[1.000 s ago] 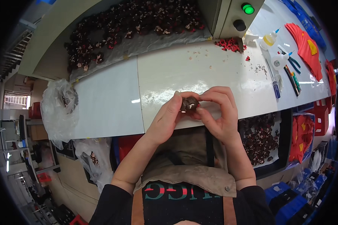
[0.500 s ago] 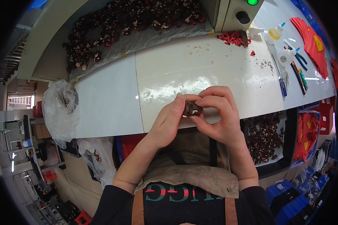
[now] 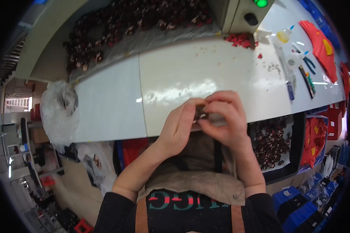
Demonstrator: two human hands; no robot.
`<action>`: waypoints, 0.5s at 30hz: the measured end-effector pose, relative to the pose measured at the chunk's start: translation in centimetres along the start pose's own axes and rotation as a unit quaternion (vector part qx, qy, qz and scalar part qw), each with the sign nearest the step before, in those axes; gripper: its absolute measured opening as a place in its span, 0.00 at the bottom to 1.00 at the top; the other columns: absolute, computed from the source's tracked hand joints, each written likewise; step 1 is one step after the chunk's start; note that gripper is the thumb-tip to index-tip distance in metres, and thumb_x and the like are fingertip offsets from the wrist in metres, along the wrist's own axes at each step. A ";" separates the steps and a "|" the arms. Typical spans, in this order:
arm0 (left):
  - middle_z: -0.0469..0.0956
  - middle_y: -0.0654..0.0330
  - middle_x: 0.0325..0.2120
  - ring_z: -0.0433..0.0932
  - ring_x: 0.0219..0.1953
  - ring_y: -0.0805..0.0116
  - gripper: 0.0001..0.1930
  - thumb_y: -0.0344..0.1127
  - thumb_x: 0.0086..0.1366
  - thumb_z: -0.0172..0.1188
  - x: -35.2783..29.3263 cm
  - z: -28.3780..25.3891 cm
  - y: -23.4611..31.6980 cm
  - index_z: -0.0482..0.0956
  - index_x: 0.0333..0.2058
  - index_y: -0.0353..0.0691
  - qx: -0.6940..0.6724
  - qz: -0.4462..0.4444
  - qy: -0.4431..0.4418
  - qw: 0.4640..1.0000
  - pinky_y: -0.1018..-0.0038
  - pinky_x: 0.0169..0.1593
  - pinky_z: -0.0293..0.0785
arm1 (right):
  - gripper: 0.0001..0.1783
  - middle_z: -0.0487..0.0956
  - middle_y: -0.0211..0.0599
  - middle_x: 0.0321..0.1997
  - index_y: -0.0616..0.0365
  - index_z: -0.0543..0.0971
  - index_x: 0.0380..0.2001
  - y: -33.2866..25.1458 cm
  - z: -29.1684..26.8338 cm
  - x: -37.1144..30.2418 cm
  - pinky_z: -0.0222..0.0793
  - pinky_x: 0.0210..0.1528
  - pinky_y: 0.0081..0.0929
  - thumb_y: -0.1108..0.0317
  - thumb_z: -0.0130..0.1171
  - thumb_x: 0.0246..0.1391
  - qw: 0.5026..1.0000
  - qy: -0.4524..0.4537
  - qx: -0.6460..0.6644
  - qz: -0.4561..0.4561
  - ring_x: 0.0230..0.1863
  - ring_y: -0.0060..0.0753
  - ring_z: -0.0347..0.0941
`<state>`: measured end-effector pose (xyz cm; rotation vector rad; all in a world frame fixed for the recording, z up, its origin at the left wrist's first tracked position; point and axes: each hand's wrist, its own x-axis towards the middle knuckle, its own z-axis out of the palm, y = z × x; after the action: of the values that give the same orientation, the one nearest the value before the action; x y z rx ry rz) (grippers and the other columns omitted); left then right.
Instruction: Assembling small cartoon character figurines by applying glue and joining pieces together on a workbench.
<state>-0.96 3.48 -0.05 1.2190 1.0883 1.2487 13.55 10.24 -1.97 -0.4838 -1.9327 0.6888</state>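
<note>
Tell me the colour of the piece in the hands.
The piece is dark brown with pale spots; the head view shows it.

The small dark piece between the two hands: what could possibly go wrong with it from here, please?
First, the small dark piece is held by the fingers of the left hand and right hand near the front edge of the white table; if it slips, it might fall off that edge.

Second, the fingers cover much of it, so a flaw could be missed.
</note>
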 end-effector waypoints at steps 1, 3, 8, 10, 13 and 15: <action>0.73 0.59 0.35 0.72 0.37 0.74 0.24 0.46 0.73 0.29 -1.0 0.1 0.1 0.68 0.46 0.31 0.009 -0.023 0.020 0.999 0.79 0.43 0.70 | 0.18 0.72 0.39 0.40 0.56 0.75 0.31 -0.5 0.1 -0.3 0.71 0.40 0.28 0.78 0.67 0.31 1.000 -0.005 0.002 0.002 0.40 0.38 0.71; 0.72 0.58 0.36 0.72 0.37 0.74 0.24 0.46 0.72 0.29 -2.0 0.2 0.5 0.68 0.46 0.31 0.012 -0.034 0.026 0.999 0.79 0.43 0.70 | 0.18 0.72 0.39 0.39 0.56 0.76 0.32 -1.0 0.4 -0.8 0.70 0.40 0.29 0.77 0.67 0.32 0.999 -0.015 0.032 0.010 0.40 0.38 0.71; 0.73 0.59 0.36 0.72 0.38 0.74 0.25 0.46 0.72 0.29 -2.3 0.3 3.4 0.68 0.47 0.31 -0.001 -0.068 0.063 0.996 0.79 0.43 0.70 | 0.19 0.72 0.40 0.39 0.58 0.75 0.33 -3.0 -0.3 1.6 0.71 0.40 0.28 0.79 0.67 0.31 0.998 -0.028 0.048 0.012 0.40 0.38 0.71; 0.73 0.60 0.35 0.72 0.38 0.74 0.24 0.46 0.72 0.29 -3.0 0.0 4.1 0.68 0.47 0.31 0.013 -0.038 0.053 0.998 0.79 0.43 0.69 | 0.20 0.72 0.40 0.39 0.58 0.75 0.33 -4.3 0.1 1.4 0.71 0.40 0.28 0.79 0.67 0.31 0.999 -0.018 0.041 0.008 0.40 0.38 0.71; 0.73 0.60 0.34 0.71 0.37 0.74 0.24 0.46 0.72 0.30 -3.4 0.1 4.4 0.68 0.46 0.30 -0.003 -0.033 0.045 0.998 0.79 0.44 0.67 | 0.23 0.72 0.40 0.39 0.58 0.74 0.37 -5.7 0.1 1.8 0.71 0.40 0.28 0.80 0.67 0.31 1.000 -0.006 0.018 0.013 0.40 0.38 0.71; 0.73 0.59 0.34 0.71 0.37 0.73 0.23 0.45 0.72 0.32 -3.5 0.5 4.4 0.68 0.46 0.30 0.034 0.010 0.069 0.997 0.78 0.44 0.67 | 0.24 0.72 0.39 0.41 0.58 0.75 0.38 -5.9 -0.1 1.8 0.72 0.40 0.29 0.80 0.66 0.30 0.999 -0.024 -0.006 0.038 0.40 0.38 0.71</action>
<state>-0.95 -0.29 4.11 1.2119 1.2301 1.3372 12.65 6.85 3.09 -0.5552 -1.9726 0.7439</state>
